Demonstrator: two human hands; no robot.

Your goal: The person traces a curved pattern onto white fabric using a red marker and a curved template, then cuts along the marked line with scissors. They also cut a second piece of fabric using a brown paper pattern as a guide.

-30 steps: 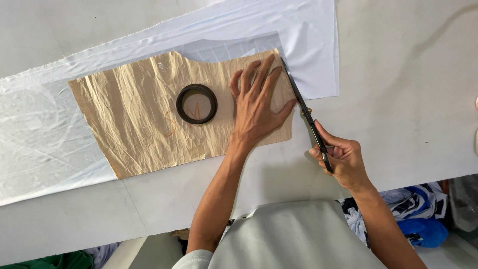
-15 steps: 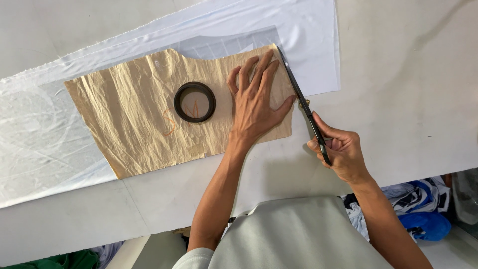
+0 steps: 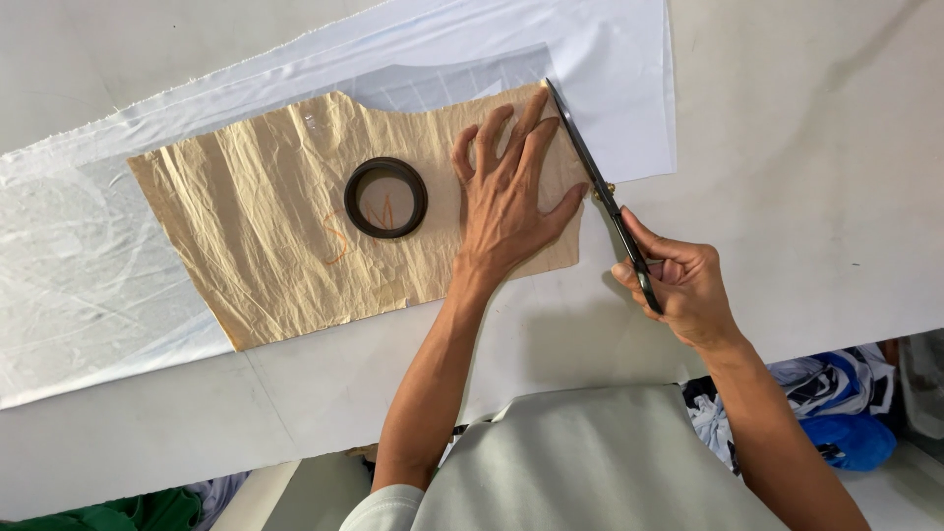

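On the table (image 3: 787,147), left hand (image 3: 506,197) flat, right hand (image 3: 683,280) gripping scissors (image 3: 590,167).

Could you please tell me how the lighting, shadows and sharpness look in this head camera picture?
Head view: soft, even light with no harsh glare on the pale grey table; a faint shadow falls below the left hand pressing the crumpled tan paper pattern; the right hand and the long black scissors are sharp, without motion blur; the bright white fabric looks slightly washed out.
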